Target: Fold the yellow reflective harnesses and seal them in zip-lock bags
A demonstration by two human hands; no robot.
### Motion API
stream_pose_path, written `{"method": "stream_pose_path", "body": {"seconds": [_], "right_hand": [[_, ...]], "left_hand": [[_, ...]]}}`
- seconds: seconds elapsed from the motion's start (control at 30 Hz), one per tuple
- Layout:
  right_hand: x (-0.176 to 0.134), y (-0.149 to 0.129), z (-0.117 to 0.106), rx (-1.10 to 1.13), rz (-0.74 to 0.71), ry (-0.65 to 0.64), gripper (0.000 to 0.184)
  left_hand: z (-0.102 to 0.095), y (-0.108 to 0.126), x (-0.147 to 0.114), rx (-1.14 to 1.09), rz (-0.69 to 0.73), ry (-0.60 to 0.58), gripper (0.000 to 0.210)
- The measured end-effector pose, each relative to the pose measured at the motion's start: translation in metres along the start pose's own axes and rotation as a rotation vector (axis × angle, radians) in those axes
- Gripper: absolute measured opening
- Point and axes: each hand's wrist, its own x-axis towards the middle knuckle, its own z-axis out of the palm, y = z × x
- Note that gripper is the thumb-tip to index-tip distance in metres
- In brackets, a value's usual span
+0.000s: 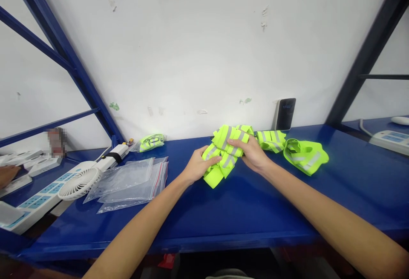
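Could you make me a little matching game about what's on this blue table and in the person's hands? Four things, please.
Things:
1. Yellow-green bundle
2. Phone
3. Plastic bags
4. Fan

Clues:
A. standing near the wall, dark screen
B. white, with a round slatted grille
C. held between left hand and right hand
D. clear, lying overlapped

Pairs: 1-C, 2-A, 3-D, 4-B

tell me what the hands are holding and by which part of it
A loose neon-yellow reflective bundle: the left hand grips its left side, the right hand its right side.
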Motion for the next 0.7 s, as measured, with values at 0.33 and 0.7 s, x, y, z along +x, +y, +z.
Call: {"method": "stream_pose_path", "body": {"seconds": [0.33,0.7], "right_hand": [[0.002,0.006,-0.005,-0.121,-0.086,-0.049,0.035],[-0.001,0.002,-0.001,-0.151,-0.138,-0.108,0.032]], "left_hand": [[-0.007,-0.003,0.005,0.056,-0.002,-0.044,0.039],[0.004,0.002,0.004,-0.328,-0.094,0.035,0.023]]}}
